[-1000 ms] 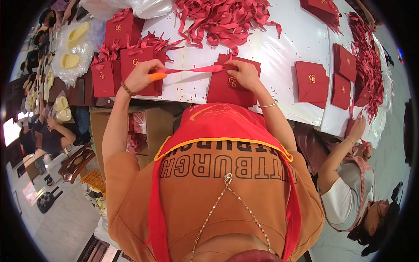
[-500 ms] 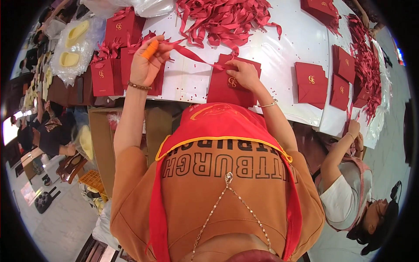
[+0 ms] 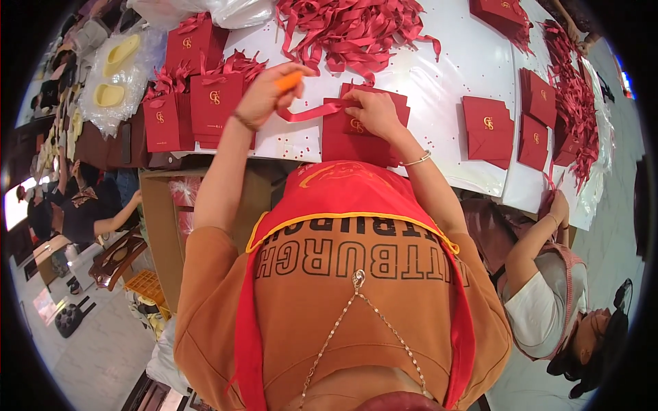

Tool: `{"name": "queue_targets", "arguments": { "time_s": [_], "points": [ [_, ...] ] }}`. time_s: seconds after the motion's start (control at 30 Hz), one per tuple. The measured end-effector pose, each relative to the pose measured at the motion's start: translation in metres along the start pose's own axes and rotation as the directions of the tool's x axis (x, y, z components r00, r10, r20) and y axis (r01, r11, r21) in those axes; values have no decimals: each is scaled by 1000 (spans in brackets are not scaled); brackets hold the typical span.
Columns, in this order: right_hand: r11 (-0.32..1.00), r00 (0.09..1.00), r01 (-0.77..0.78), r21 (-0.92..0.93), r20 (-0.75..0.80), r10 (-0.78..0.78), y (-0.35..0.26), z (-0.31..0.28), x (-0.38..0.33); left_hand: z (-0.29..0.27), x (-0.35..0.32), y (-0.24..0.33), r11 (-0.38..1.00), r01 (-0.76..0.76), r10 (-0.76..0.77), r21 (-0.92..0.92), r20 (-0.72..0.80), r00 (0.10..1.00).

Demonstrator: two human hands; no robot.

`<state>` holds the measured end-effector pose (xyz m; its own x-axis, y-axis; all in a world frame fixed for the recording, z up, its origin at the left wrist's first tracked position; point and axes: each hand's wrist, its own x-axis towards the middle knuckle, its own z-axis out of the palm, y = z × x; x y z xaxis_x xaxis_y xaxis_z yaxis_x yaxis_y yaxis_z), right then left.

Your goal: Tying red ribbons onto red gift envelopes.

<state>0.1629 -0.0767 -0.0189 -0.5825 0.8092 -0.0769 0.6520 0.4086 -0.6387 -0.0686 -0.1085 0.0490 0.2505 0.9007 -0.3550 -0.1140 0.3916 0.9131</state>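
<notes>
My left hand (image 3: 273, 92), with an orange finger cover on one finger, is closed on a red ribbon (image 3: 308, 114). Slightly blurred, it is to the left of a red paper bag (image 3: 343, 127) with a gold emblem. The ribbon sags from that hand to the bag's upper edge. There my right hand (image 3: 377, 113) pinches the bag where the ribbon meets it; its fingertips partly hide that spot. This bag lies over other red bags (image 3: 363, 152) in front of me.
A heap of loose red ribbons (image 3: 353, 31) covers the far middle of the white table (image 3: 445, 130). Ribboned bags (image 3: 218, 103) stand at left; flat bags (image 3: 488, 130) lie at right. A cardboard box (image 3: 161, 219) is below the table edge. Another person's hands (image 3: 558, 205) work at right.
My left hand has moved right and slightly down, turning over, so the ribbon hangs slacker. The bag under my right hand has shifted slightly left.
</notes>
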Motion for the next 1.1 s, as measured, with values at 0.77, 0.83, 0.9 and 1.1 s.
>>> {"name": "queue_targets", "arguments": {
  "time_s": [0.77,0.83,0.9,1.1],
  "points": [
    [844,953,-297,447,78,294,36,-20,-37,78,34,-51,572,-269,307,775,101,946],
    [828,951,-301,473,92,294,34,-20,-35,88,38,-61,654,-185,282,733,-10,959],
    [812,950,-306,497,103,295,33,-19,-31,86,44,-78,643,-193,314,741,-25,949],
    [864,964,-253,436,41,262,34,-14,-30,89,45,-89,510,-234,442,828,-19,897]
  ]
}}
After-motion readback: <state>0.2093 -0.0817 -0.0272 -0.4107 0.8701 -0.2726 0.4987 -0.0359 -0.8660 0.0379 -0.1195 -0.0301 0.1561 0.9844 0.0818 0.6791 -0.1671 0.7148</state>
